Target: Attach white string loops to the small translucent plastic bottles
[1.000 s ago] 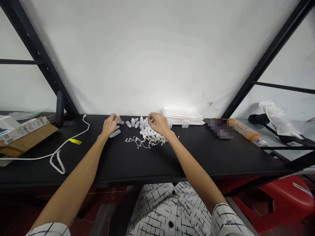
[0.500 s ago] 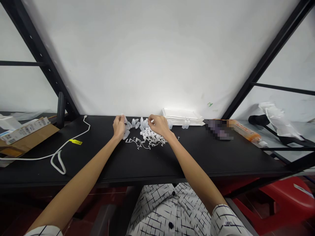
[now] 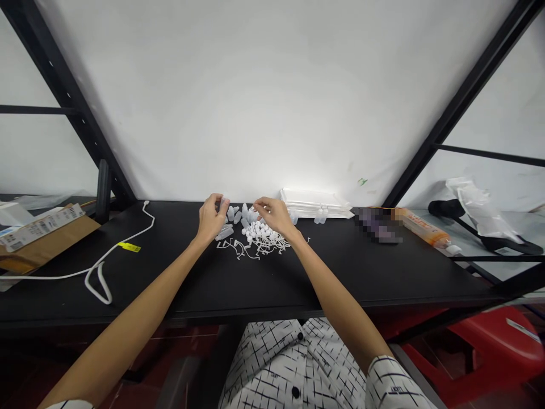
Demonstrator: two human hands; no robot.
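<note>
My left hand (image 3: 212, 217) is closed, with a small translucent plastic bottle (image 3: 222, 200) pinched between thumb and fingers and mostly covered by them. Under its fingertips, more translucent bottles (image 3: 225, 232) lie on the black table. My right hand (image 3: 275, 216) reaches over the back of a heap of white caps (image 3: 259, 232), its fingertips pinched together. Whatever they may hold is too small to make out. White thin straps (image 3: 272, 244) spread out from the heap toward me. Between the two hands stand and lie several other translucent bottles (image 3: 244, 214).
Behind my right hand is a stack of white sheets (image 3: 313, 200), with a pair of small bottles (image 3: 321, 216) at its front. A white cable (image 3: 123, 241) and a cardboard box (image 3: 46, 236) are on the left. An orange tube (image 3: 423, 228) lies at the right.
My left hand has turned, so its thumb and back now show more, and it has shifted slightly right. Bottles beneath it are more visible. The right hand has barely moved.
</note>
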